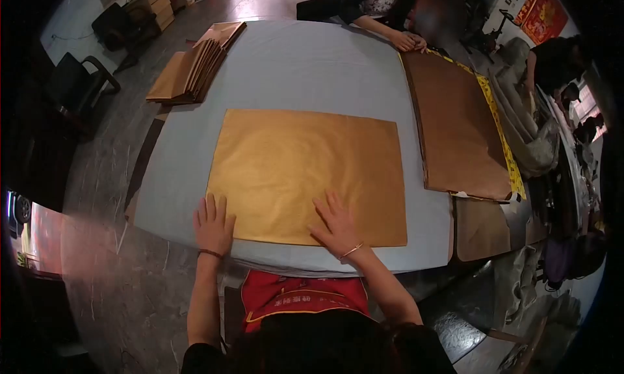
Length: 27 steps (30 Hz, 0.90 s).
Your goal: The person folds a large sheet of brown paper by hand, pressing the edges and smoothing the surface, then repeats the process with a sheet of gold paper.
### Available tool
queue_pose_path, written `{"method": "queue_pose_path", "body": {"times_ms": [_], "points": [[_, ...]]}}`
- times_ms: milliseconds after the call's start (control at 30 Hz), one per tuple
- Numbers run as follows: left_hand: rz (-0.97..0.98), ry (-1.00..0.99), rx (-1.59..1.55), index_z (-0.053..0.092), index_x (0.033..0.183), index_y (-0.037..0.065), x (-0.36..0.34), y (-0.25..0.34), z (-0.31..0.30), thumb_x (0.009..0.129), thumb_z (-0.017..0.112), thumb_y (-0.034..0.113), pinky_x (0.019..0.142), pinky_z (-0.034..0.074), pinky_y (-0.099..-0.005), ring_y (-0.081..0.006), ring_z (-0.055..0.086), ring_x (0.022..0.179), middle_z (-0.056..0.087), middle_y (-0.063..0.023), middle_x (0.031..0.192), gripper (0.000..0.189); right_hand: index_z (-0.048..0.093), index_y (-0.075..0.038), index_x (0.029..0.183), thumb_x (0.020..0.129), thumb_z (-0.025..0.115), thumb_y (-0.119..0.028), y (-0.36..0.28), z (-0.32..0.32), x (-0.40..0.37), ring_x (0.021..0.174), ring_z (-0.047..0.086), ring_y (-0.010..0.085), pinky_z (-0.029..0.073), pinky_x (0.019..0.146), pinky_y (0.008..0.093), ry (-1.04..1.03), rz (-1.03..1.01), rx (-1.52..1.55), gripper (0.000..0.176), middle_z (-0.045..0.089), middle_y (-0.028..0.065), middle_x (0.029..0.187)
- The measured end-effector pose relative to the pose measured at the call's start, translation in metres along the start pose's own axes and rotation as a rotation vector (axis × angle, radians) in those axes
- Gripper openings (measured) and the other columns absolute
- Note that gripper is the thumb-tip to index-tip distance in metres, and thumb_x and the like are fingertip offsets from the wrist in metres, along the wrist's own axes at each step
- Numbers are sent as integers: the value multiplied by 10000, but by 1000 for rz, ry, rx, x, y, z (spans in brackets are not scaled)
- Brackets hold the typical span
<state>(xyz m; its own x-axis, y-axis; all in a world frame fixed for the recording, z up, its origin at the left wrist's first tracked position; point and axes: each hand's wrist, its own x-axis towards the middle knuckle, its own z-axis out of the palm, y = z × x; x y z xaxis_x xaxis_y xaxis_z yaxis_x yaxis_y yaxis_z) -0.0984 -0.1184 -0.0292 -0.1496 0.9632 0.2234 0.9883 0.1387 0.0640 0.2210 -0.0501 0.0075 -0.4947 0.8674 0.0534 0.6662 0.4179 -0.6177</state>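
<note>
Beneath left grip and right grip, both flat, wide: near edge of gold sheet.

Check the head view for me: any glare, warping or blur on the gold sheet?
Head view: strong fisheye, table edges bow, corners go black; gold sheet shows a soft sheen, no blown-out glare; left hand and right hand are sharp; pinkish flare smears the left edge.
</note>
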Motion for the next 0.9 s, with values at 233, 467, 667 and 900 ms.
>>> {"method": "queue_pose_path", "body": {"times_ms": [233, 467, 667, 900], "points": [[-35, -82, 13, 396, 1403, 107, 0, 3, -9, 931, 480, 360, 1099, 183, -501, -390, 243, 1358, 294, -180, 1478, 542, 341, -157, 1446, 909, 498, -457, 91, -61, -42, 1419, 122, 361, 35, 1097, 601, 97, 356, -440, 635, 137, 162, 1545], [78, 82, 124, 405, 1369, 63, 5, 30, -37, 887, 565, 260, 1064, 178, -590, -394, 251, 1354, 317, -203, 1452, 545, 272, -103, 1465, 941, 531, -246, 91, -83, -116, 1413, 164, 316, 182, 1118, 445, 535, 546, 396, 602, 168, 178, 1528], [688, -65, -177, 444, 1323, 127, -7, 98, -50, 820, 558, 127, 1042, 299, -517, -341, 383, 1286, 414, -146, 1379, 516, 380, -169, 1403, 915, 585, -244, 79, -95, -116, 1233, 391, 198, 398, 909, 368, 708, 822, 957, 535, 348, 49, 1427], [813, -152, -83, 418, 1373, 212, -2, 116, -60, 836, 570, 107, 994, 368, -464, -288, 432, 1251, 417, -103, 1391, 568, 377, -154, 1397, 893, 601, -238, 75, -94, -105, 962, 501, 160, 484, 734, 336, 572, 877, 1021, 558, 337, 38, 1450]]}}
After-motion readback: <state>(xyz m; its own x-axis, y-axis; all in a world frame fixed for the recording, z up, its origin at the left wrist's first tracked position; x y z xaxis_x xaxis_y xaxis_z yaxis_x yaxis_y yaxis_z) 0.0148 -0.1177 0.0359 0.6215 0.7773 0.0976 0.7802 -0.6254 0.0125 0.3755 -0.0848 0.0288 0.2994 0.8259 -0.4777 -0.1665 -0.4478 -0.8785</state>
